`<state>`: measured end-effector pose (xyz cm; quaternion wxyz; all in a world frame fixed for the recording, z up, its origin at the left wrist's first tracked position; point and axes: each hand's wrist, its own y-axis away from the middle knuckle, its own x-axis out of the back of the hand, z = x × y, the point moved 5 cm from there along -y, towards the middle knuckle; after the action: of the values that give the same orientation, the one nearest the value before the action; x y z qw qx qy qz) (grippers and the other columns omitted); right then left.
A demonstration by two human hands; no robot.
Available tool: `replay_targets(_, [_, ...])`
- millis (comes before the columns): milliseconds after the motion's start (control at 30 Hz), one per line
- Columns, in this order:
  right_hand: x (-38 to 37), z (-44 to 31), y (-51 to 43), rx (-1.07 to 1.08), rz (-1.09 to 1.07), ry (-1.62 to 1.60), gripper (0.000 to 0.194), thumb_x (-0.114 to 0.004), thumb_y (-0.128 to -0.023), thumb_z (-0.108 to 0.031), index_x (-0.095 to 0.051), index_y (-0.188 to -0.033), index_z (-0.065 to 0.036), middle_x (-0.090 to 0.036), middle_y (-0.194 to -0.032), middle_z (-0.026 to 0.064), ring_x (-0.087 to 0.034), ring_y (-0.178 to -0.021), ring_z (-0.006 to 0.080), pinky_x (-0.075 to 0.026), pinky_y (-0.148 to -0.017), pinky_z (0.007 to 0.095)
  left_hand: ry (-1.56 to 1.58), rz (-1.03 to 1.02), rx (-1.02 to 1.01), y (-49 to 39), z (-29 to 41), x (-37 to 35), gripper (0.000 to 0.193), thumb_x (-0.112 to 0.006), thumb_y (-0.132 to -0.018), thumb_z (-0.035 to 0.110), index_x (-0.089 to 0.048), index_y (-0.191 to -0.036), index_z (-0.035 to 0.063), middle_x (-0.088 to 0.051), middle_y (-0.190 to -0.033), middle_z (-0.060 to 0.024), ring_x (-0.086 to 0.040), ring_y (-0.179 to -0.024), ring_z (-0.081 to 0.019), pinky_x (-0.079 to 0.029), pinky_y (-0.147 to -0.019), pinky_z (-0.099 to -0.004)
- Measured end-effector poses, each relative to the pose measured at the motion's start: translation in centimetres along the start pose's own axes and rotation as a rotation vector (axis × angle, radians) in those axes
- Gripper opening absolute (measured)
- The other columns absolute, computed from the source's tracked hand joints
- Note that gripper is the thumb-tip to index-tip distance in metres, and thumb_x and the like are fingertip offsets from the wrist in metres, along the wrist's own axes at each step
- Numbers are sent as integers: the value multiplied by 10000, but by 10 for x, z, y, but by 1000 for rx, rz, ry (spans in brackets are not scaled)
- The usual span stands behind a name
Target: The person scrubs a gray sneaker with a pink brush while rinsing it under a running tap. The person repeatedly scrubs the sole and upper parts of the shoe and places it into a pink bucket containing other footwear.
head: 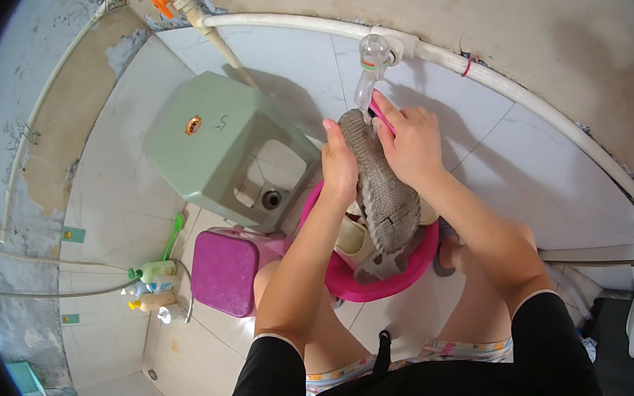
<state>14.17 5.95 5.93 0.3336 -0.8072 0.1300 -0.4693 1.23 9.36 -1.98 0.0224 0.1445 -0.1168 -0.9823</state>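
A wet grey shoe [384, 189] is held over a pink basin [358, 294], its textured sole turned up and a crack showing across it. My left hand [339, 162] grips the shoe's left side, with the thumb pointing up and the fingers mostly hidden. In my right hand [416, 141] is a slim pink-handled tool [383, 115], probably a brush; its working end is largely hidden beside the shoe's upper end. A clear plastic tap [374, 60] hangs just above, and water appears to run from it onto the shoe. Below, a cream shoe [351, 238] lies in the basin.
A green plastic stool [202, 135] stands at the left wall, near a floor drain [271, 199]. Closer is a purple-topped stool [225, 273]. Several bottles [155, 283] and a green brush [173, 236] line the left wall. A white pipe [283, 21] crosses the wall ahead.
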Motion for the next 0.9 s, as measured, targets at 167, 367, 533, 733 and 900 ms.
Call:
replay_targets(167, [11, -14, -2, 89, -29, -39, 411, -661, -893, -223, -647, -1297, -146, -572, -757, 86, -549, -748, 295, -403, -710, 452, 131, 15, 16, 7, 4, -3, 696, -289, -1037, 632, -576, -1265, 41, -651, -1112, -81, -615, -966, -186, -506, -889, -358])
replay_targets(367, [17, -19, -4, 193, 80, -5, 417, -669, -892, -213, -649, -1300, -129, -588, -779, 84, -547, -764, 285, -404, -735, 434, 174, 0, -72, 11, 18, -9, 689, -306, -1034, 629, -581, -1253, 36, -647, -1125, -86, -619, -1016, -205, -506, -915, -372])
replay_targets(533, [14, -6, -2, -87, 17, 47, 463, -693, -862, -254, -643, -1311, -152, -523, -752, 81, -524, -739, 282, -384, -697, 428, 176, 5, 35, 11, 16, -6, 668, -325, -1025, 641, -590, -1207, 56, -652, -1071, -91, -625, -971, -219, -514, -898, -385])
replay_targets(733, [14, -13, 2, 82, -69, 29, 466, -699, -864, -215, -642, -1321, -147, -538, -766, 53, -524, -752, 256, -385, -708, 412, 158, 87, 117, 9, 10, -4, 671, -326, -1020, 649, -609, -1161, 57, -658, -1051, -96, -633, -944, -218, -529, -849, -377])
replay_targets(900, [16, -19, 8, 328, -6, -58, 406, -665, -896, -213, -652, -1295, -134, -554, -751, 55, -534, -751, 259, -389, -707, 416, 92, 81, 148, 8, 10, -1, 712, -323, -1020, 650, -608, -1196, 22, -663, -1087, -112, -641, -965, -224, -531, -855, -385])
